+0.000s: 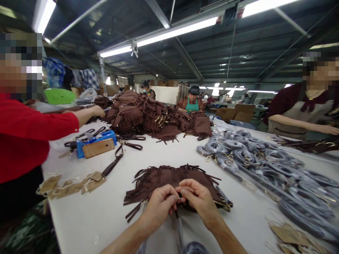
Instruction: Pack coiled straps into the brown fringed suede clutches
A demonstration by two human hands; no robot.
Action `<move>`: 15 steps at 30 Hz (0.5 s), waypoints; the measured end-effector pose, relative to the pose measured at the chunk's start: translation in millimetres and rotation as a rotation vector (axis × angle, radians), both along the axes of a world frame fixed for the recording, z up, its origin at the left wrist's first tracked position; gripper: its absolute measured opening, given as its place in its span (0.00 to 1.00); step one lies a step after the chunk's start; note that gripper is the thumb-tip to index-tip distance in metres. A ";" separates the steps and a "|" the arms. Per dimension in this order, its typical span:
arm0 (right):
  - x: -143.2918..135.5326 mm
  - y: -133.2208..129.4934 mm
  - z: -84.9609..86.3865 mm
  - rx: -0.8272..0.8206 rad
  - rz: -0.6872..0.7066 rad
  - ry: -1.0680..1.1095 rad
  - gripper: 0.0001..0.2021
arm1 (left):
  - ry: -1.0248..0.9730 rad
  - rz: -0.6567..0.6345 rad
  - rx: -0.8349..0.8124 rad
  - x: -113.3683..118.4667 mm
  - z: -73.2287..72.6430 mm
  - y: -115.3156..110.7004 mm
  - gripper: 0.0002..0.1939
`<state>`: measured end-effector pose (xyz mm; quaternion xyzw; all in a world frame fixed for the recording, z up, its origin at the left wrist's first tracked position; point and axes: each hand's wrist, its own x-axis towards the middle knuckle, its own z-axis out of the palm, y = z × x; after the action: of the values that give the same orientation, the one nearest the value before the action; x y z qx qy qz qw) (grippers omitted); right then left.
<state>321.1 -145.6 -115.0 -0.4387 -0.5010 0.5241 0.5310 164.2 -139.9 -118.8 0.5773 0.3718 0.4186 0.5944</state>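
A brown fringed bag [164,178] lies on the white table [106,218] in front of me, its gold-toned zip edge at the right. Over its near edge, my left hand [161,203] and my right hand [196,195] meet fingertip to fingertip, both pinched closed. Between them is a small dark piece, too hidden by the fingers to name. Below the hands a dark strap end hangs toward a grey plastic-wrapped strap [196,248] at the bottom edge.
Plastic-wrapped straps [243,151] cover the right side. Brown fringed bags [143,113] are heaped at the back. To the left are a phone [98,148] against a blue holder [81,150], a wrist strap [113,164] and tags [90,181]. Co-workers stand left, right and behind.
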 end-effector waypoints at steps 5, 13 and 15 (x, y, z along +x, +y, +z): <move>9.3 2.0 0.9 -0.063 -0.058 -0.052 0.24 | -0.049 0.020 -0.075 -1.9 0.7 3.6 0.11; 4.9 0.2 -4.5 -0.070 0.112 -0.092 0.20 | -0.074 -0.018 -0.054 -3.1 -3.0 2.9 0.10; 3.2 0.0 -6.0 -0.059 0.114 -0.076 0.18 | -0.078 -0.019 -0.057 -2.3 -5.0 3.3 0.10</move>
<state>324.2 -145.5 -121.0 -0.4443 -0.5293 0.5512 0.4676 161.9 -136.6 -123.8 0.5468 0.3546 0.4244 0.6286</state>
